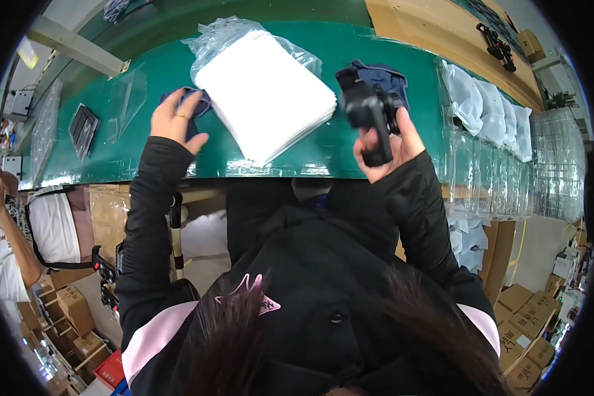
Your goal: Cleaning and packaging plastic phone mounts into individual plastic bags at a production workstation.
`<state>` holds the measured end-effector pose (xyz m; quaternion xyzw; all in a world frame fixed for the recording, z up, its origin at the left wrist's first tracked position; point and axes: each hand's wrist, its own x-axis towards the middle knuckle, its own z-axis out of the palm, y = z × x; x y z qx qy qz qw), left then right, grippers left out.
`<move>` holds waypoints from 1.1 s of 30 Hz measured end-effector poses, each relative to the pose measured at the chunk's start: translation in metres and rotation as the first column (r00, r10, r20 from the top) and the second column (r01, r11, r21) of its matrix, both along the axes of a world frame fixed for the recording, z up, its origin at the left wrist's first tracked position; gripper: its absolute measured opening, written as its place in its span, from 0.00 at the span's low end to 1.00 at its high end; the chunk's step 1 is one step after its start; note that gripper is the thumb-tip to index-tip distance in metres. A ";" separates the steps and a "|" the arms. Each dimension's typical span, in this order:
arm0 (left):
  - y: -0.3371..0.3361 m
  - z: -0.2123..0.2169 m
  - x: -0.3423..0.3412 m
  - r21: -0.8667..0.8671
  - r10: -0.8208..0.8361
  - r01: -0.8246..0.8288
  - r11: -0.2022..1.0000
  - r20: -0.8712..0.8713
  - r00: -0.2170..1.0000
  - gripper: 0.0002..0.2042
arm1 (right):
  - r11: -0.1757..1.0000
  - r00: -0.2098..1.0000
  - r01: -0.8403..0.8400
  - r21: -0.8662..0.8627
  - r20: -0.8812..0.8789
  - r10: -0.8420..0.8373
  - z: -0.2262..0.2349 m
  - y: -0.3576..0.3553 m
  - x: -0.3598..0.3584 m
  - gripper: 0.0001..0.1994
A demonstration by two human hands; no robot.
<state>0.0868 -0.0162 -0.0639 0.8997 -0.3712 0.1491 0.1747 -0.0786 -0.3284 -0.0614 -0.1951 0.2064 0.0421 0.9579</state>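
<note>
A glossy green table (424, 86) stands on pale floor (540, 254) near cardboard boxes (529, 321).

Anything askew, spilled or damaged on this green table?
The white stack lies askew, one corner pointing toward the front edge of the green table, with crumpled clear plastic bunched around its far end. No spill or damage stands out.

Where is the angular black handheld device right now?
The device is in the right hand, right of centre in the head view, with the stack of white sheets to its left and a dark blue cloth beyond it.
</note>
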 end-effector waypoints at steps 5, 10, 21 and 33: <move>0.047 -0.055 0.035 -0.070 0.007 -0.015 0.997 -0.122 0.993 0.10 | 0.930 0.980 0.181 0.320 0.027 -0.200 0.017 0.004 0.008 0.34; 0.031 -0.031 0.031 0.100 0.219 -0.198 0.975 -0.292 0.931 0.09 | 0.938 0.963 0.263 0.226 0.001 -0.271 0.031 0.000 0.007 0.28; -0.150 0.030 -0.083 -0.499 -0.341 0.318 0.806 0.049 0.939 0.48 | 0.943 0.956 0.045 0.329 0.259 -0.135 0.021 0.014 0.014 0.22; -0.123 -0.001 -0.058 -0.494 -0.234 -0.083 0.866 -0.545 0.805 0.10 | 0.921 0.992 0.110 -0.373 0.101 -0.077 0.008 -0.001 0.003 0.20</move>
